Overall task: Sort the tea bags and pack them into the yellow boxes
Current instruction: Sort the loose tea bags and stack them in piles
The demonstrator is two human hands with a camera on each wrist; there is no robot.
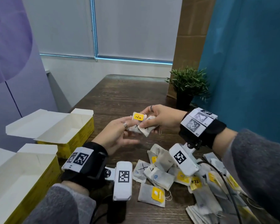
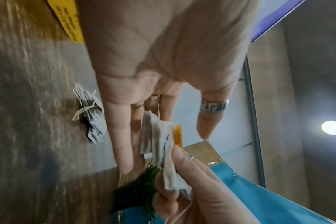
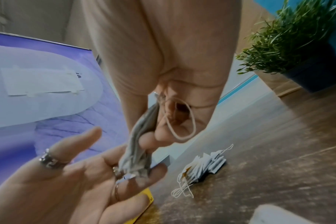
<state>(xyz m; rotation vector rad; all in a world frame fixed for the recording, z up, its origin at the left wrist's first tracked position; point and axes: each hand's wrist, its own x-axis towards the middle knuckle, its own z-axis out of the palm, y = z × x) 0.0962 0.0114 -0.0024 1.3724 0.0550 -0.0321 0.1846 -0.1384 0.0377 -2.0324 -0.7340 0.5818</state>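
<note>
My right hand (image 1: 149, 120) pinches a small stack of white tea bags (image 1: 146, 130) above the dark wooden table; a yellow TEA tag (image 1: 138, 117) faces up on top. My left hand (image 1: 128, 131) lies under the stack with straight fingers (image 2: 123, 144) and touches its lower edge, thumb spread away. The same stack (image 3: 138, 144) hangs from my right fingers, a string looped beside it. A loose pile of tea bags (image 1: 162, 173) lies near me on the right. Two open yellow boxes (image 1: 81, 135) (image 1: 53, 168) stand on the left, both showing white insides.
A second small bundle of tea bags (image 3: 203, 166) lies on the table beyond my hands. A potted plant (image 1: 187, 84) stands at the back right beside a cardboard panel and a blue wall. A purple panel borders the left. A black cable (image 1: 229, 188) crosses the pile.
</note>
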